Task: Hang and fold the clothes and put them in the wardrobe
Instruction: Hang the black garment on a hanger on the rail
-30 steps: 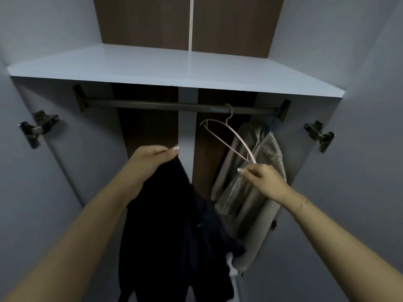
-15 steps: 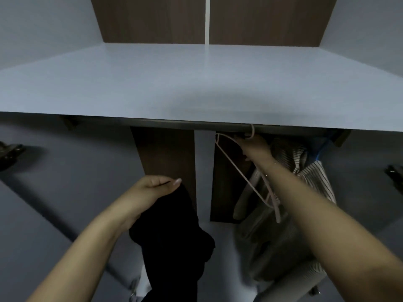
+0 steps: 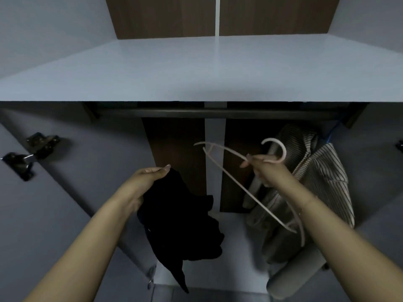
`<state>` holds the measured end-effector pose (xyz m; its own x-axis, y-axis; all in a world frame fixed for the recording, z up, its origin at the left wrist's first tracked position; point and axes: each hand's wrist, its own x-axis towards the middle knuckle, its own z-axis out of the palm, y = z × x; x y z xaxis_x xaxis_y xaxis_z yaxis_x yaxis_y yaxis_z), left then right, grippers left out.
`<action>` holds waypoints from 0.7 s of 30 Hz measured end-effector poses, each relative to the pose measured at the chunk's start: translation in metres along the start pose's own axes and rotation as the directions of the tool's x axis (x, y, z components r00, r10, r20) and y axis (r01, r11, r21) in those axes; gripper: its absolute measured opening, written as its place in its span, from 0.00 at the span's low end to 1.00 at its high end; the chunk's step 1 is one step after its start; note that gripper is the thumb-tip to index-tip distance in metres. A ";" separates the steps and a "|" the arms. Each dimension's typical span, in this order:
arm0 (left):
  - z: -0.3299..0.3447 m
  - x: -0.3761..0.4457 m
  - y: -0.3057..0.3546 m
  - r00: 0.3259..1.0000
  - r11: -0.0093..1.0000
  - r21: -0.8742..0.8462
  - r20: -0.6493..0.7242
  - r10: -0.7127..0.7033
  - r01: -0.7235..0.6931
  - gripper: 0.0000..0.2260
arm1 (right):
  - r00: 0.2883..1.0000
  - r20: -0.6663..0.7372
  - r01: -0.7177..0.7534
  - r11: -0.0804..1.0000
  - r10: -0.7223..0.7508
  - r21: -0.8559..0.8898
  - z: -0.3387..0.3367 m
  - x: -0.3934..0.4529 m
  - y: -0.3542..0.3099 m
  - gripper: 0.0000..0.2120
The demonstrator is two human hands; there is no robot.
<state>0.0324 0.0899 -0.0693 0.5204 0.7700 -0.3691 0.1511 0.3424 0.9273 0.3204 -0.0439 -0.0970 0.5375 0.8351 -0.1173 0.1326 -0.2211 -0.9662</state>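
Risks first: your left hand (image 3: 148, 177) has the black garment (image 3: 178, 216) only by a bunched top edge, the rest hanging in a crumpled mass at centre frame, so I'd expect you to struggle finding the neck opening one-handed; feed the hanger (image 3: 246, 184) in blind and it may go through a sleeve or snag the fabric. The hanger is thin and held near its hook, long arm pointing down toward lower right, just in front of the striped shirt (image 3: 322, 171) hanging at the right end of the rail (image 3: 218, 113); swing it and it could catch that shirt or pull it off. The rail sits tucked under the shelf (image 3: 196, 68), so the hook-up looks like a partly blind reach. Fingers: left ones curled round the fabric, thumb on top, pinching it shut. Your right hand (image 3: 267, 171) has its fingers curled round the hanger at the base of the hook, forefinger sticking out left. Grey roll (image 3: 292, 273) lower right is out of play.
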 end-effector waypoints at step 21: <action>-0.003 -0.143 -0.040 0.900 0.746 0.547 0.408 0.157 -0.378 0.14 | 0.970 0.237 0.057 0.998 -0.049 -0.026 0.125 -0.257 0.019 0.14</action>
<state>-0.0507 -0.0323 -0.0534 0.8345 0.5269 -0.1613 0.3759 -0.3304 0.8657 0.0809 -0.2000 -0.1136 0.3174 0.9406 -0.1208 0.1850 -0.1863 -0.9649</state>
